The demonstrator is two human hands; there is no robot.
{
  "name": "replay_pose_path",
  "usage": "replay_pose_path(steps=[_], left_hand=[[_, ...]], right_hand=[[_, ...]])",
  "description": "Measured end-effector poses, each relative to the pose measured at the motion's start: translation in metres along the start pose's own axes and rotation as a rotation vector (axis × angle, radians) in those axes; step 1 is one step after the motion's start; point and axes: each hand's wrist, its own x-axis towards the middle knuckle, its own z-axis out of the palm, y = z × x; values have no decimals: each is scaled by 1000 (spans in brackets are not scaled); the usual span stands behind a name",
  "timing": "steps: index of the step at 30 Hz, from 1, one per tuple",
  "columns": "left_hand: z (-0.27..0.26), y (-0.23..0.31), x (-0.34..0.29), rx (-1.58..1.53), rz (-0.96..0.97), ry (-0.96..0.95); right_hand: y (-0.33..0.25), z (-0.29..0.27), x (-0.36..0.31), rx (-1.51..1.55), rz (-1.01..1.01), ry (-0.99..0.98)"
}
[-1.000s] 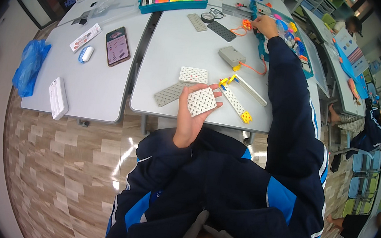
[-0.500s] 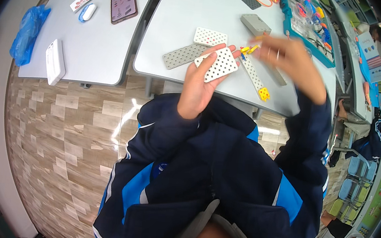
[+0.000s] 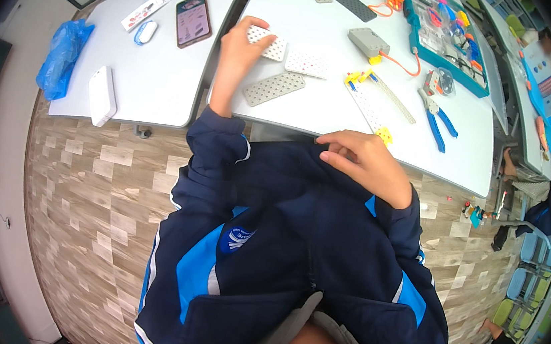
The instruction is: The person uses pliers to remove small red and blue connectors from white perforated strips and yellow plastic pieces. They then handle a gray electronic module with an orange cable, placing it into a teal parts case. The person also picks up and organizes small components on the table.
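My left hand [image 3: 235, 53] is at the left part of the table, its thumb and fingers closed on a white perforated plate [image 3: 268, 45]. Beside that plate lies a second white perforated plate [image 3: 306, 63], and nearer to me a grey perforated plate [image 3: 273, 90]. At the table's front edge is my right hand [image 3: 369, 160], fingers loosely bent and apart, with nothing seen in it. Just beyond it lies a white perforated strip [image 3: 365, 107] with yellow connectors [image 3: 359, 79] at its far end and a yellow piece [image 3: 384, 135] at its near end.
Blue-handled pliers [image 3: 439, 119] lie at the right, near a grey box [image 3: 368, 42] with an orange cable [image 3: 404, 68]. A teal parts case [image 3: 415, 44] stands behind. On the left table are a phone [image 3: 192, 21], a white box [image 3: 102, 95] and a blue bag [image 3: 64, 59].
My left hand has carried the white plate leftward from above the table's front to the table's left part. My right hand has come down from the yellow connectors to the front edge.
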Motion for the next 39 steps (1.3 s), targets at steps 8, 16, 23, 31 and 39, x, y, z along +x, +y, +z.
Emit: replay_pose_path(steps=[8, 16, 23, 31, 39], left_hand=[[12, 9, -14, 460, 334, -101], [21, 39, -13, 266, 466, -430], [17, 75, -59, -462, 331, -33], [20, 110, -108, -1951, -215, -408], [24, 132, -120, -1352, -78, -381]], right_hand=[[-7, 13, 4, -19, -68, 172], [58, -60, -30, -694, 9, 779], [137, -78, -63, -1013, 326, 798], [104, -78, -70, -863, 351, 873], [-20, -27, -68, -233, -74, 632]])
